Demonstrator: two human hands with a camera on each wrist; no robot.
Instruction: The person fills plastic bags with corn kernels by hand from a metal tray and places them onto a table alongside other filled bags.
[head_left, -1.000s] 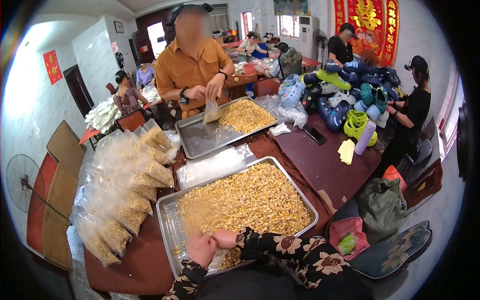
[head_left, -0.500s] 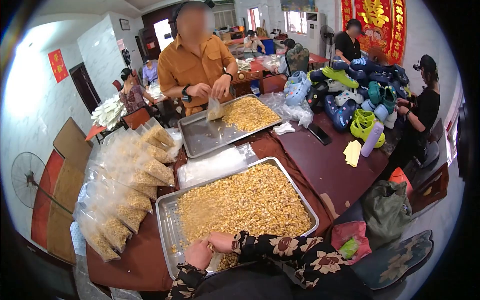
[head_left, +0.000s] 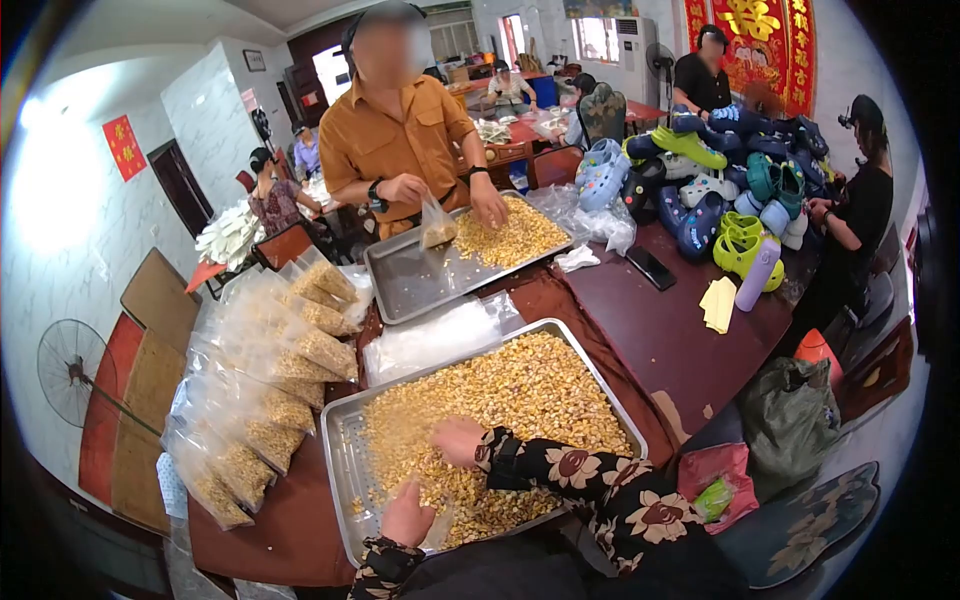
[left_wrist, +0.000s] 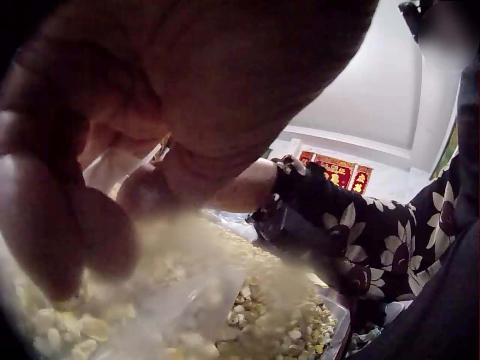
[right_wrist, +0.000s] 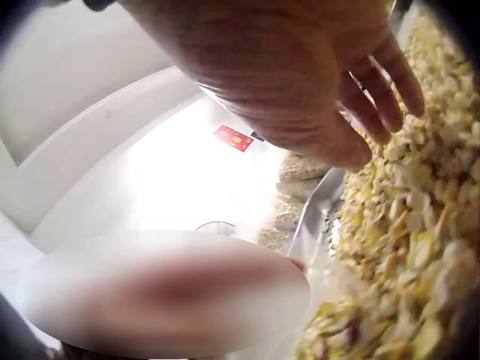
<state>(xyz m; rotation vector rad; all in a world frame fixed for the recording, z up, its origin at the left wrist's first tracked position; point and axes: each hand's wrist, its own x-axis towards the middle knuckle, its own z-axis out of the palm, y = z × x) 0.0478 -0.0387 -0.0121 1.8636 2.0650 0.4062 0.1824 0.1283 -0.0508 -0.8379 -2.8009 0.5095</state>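
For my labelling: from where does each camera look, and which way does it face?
Head: on the head, facing forward and down at the metal tray; left grip, right grip, floral sleeves show.
Left wrist: on that wrist, facing right past the left grip to red banner; right sleeve shows.
Right wrist: on that wrist, facing left past the right grip to red poster.
Shared by both wrist views: tray rim, corn kernels.

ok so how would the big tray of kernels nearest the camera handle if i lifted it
The near tray would probably feel stiff, as its rim looks like shiny metal. It is likely heavy, with kernels spread over most of its base. If tilted, the loose kernels may slide, perhaps toward the mostly bare strip on the left.
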